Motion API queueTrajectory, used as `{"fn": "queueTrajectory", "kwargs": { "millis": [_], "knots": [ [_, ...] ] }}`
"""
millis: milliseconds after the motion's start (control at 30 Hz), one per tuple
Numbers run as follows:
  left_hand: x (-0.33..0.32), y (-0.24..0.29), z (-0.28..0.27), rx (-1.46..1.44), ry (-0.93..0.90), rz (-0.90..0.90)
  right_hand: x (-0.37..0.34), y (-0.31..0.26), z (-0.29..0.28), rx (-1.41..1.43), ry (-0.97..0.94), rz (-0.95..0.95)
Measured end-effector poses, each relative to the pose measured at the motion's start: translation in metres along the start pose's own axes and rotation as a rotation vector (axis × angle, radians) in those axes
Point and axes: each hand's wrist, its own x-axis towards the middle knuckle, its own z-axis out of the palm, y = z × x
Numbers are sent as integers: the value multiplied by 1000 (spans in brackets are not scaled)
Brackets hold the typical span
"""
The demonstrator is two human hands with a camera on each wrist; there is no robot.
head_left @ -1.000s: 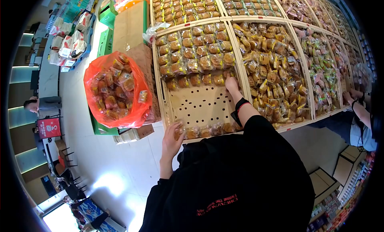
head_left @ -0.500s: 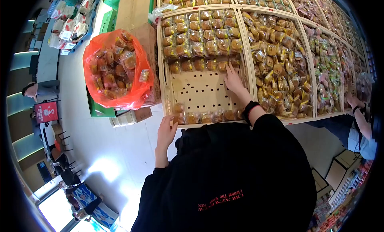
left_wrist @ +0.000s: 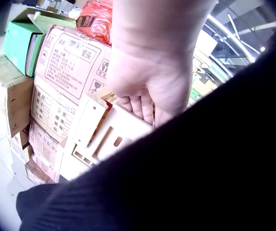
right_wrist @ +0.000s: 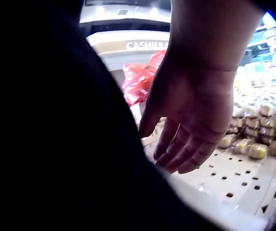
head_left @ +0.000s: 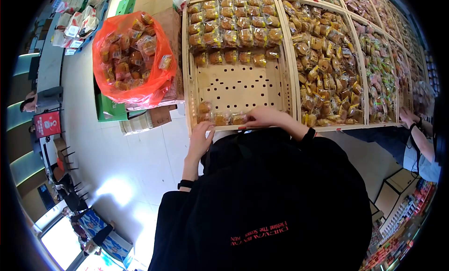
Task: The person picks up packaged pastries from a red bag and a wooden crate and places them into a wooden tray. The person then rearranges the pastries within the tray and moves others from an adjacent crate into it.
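Note:
Several plastic-wrapped buns (head_left: 222,117) line the front edge of a beige slotted crate (head_left: 243,90). My right hand (head_left: 267,116) is at this row's right side, its fingertips right beside a wrapped bun. The right wrist view shows that hand (right_wrist: 191,115) with fingers pointing down and loosely spread, the thumb apart. My left hand (head_left: 200,139) rests at the crate's front left corner. In the left wrist view, the left hand (left_wrist: 150,79) reaches its fingers over the crate rim, and the fingertips are hidden. Further in, a row of wrapped buns (head_left: 230,57) borders the stacked ones.
A red plastic bag (head_left: 161,86) of wrapped buns stands left of the crate, beside cardboard boxes (left_wrist: 75,62). To the right, a neighbouring crate is heaped with yellow-wrapped pieces (head_left: 322,70). Another person's hand (head_left: 408,115) is at the far right.
My right hand has moved from the inner row back to the front row. A bun shows at the inner row's right end, where the hand was. My left hand stays by the front left corner.

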Motion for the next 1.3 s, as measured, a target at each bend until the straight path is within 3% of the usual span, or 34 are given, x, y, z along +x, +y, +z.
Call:
{"fn": "queueTrajectory", "kwargs": {
  "millis": [133,367,433,667,833,1033,1100,1133,1233,1300],
  "knots": [
    [-6,-5,4,5,37,20,1,-14,18,-71,24,105],
    [-10,-9,9,-12,58,44,1,-12,34,-214,127,75],
    [-12,-10,8,-21,46,43,2,-6,31,104,50,126],
    [-13,-11,9,-38,63,39,2,-6,37,217,81,139],
    [-12,-12,4,-55,-23,4,-1,-26,42,-74,114,228],
    [-11,-13,-2,-30,-57,8,-5,-22,37,-116,67,163],
    [-1,-17,-6,-102,-194,-224,-3,-20,28,-110,22,124],
    [6,-17,-6,-100,-190,-226,-3,-19,22,-80,18,117],
    [31,-13,-3,-80,-56,-123,3,-13,13,29,48,143],
    [46,-12,0,106,-89,138,5,-4,6,146,273,200]
  ]
}}
